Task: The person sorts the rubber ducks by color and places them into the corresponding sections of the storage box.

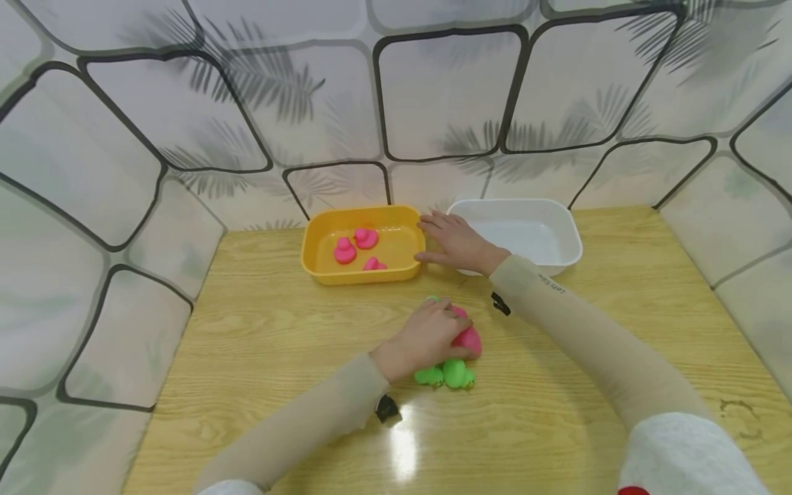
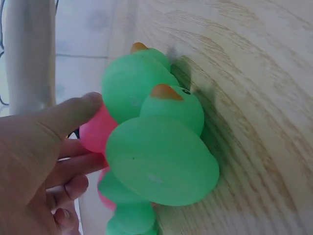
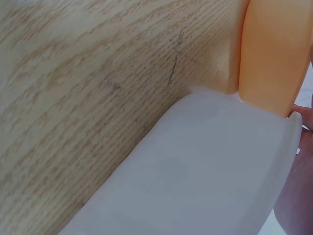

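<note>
My left hand [image 1: 423, 337] reaches over a small cluster of rubber ducks on the table. Its thumb and fingers pinch a pink rubber duck [image 2: 97, 129]. Close beside it, green rubber ducks [image 2: 164, 161] crowd together, two of them on the near side of the hand in the head view. My right hand [image 1: 460, 242] spans the gap between two tubs, fingertips at the right rim of the yellow tub [image 1: 359, 278]. Its palm lies over the left edge of the white tub [image 1: 516, 234]. Inside the yellow tub are pink ducks [image 1: 344, 251].
Both tubs stand side by side at the back of the wooden table [image 1: 278, 330], against a stone-patterned cloth backdrop [image 1: 445, 96]. More cloth rises on the left and right. Dark clips hang under both sleeves.
</note>
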{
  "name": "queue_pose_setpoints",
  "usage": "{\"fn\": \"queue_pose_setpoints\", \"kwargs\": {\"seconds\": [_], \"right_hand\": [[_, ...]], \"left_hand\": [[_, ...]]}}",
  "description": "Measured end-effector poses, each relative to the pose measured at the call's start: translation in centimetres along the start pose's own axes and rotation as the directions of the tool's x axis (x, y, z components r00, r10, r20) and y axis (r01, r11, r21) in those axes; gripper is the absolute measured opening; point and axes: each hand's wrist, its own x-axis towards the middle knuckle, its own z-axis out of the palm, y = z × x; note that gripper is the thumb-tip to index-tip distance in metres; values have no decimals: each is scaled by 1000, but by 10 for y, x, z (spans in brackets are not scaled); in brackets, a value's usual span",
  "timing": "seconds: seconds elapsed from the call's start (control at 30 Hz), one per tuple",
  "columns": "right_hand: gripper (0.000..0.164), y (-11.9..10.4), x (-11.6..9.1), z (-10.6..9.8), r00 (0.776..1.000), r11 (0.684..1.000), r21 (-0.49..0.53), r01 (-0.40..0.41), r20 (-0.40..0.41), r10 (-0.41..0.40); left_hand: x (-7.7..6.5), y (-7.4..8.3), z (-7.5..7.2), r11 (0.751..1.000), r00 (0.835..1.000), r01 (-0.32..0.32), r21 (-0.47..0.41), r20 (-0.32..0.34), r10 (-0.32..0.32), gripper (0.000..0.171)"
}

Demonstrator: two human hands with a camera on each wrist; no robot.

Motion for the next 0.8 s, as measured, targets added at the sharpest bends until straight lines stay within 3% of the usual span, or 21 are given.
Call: {"fn": "queue_pose_setpoints", "kwargs": {"seconds": [0.33, 0.63, 0.8], "right_hand": [[79, 1, 1, 4, 1000, 1000, -20, 19, -4, -19], [78, -1, 0, 2, 1000, 1000, -25, 16, -13, -16], [78, -4, -1, -2, 1000, 1000, -7, 0, -6, 0]], "left_hand": [[-14, -6, -11, 995, 993, -48, -90, -116, 38, 47], [-29, -31, -29, 990, 989, 18, -142, -142, -39, 49], [-37, -47, -39, 992, 982, 61, -115, -173, -81, 49]]}}
